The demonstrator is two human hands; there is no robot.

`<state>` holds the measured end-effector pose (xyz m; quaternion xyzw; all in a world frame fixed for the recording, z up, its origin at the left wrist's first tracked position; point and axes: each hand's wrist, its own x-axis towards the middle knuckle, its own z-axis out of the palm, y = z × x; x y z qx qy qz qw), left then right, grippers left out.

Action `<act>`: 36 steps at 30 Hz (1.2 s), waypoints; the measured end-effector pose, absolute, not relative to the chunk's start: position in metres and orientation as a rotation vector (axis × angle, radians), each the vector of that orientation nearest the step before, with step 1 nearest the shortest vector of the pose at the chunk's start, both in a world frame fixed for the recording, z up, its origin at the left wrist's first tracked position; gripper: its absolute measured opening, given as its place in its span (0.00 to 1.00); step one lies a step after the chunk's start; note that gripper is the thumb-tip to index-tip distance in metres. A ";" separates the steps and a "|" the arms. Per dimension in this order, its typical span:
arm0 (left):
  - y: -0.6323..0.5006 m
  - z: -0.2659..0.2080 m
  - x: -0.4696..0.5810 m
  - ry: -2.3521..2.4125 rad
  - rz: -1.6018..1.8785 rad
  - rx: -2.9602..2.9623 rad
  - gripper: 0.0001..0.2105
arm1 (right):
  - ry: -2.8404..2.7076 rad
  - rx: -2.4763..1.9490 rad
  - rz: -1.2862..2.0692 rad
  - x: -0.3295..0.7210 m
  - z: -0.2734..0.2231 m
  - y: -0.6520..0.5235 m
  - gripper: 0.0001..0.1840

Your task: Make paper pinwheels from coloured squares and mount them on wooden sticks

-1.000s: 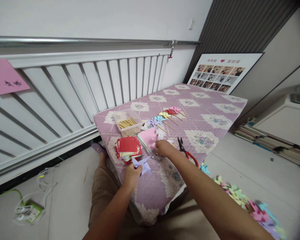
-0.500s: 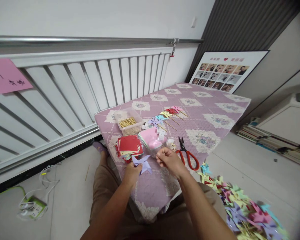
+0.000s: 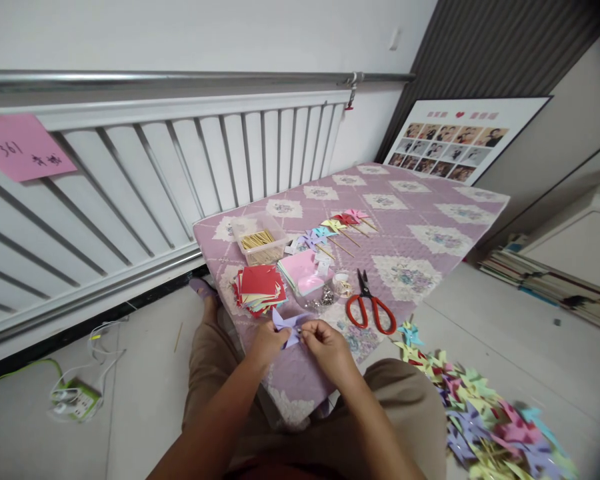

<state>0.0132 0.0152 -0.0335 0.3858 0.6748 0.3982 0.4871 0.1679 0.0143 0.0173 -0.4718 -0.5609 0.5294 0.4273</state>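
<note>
My left hand [image 3: 267,345] pinches a purple paper pinwheel [image 3: 291,323] above the near end of the table. At the pinwheel's centre, the closed fingertips of my right hand [image 3: 325,343] hold something small that I cannot make out. Just beyond lie small metal pins [image 3: 325,295] in a clear bag, and a little tub of small pale pieces [image 3: 343,285]. A stack of red and cream paper squares [image 3: 263,287] is beside my left hand, with pink paper sheets [image 3: 300,267] behind. Red-handled scissors [image 3: 370,307] lie partly opened to the right.
A clear plastic box [image 3: 261,240] holds thin wooden sticks. Several finished pinwheels on sticks [image 3: 334,227] lie in a row behind it. Many more pinwheels [image 3: 485,413] are heaped at the lower right. A radiator [image 3: 205,153] runs along the table's left side; a power strip [image 3: 77,400] lies on the floor.
My right hand has moved left and down from the bag of metal pins to the centre of the purple pinwheel. The left hand still holds the pinwheel, and the view has shifted slightly.
</note>
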 end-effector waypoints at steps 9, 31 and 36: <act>0.016 -0.031 0.017 1.663 0.985 0.928 0.03 | -1.542 -1.171 1.131 0.149 0.007 0.015 0.06; 0.015 0.001 0.021 1.481 1.216 0.417 0.03 | -1.970 -1.119 1.036 0.190 -0.005 0.009 0.08; 0.015 -0.001 0.019 1.463 1.202 0.401 0.04 | -2.073 -1.077 1.000 0.190 -0.005 0.002 0.09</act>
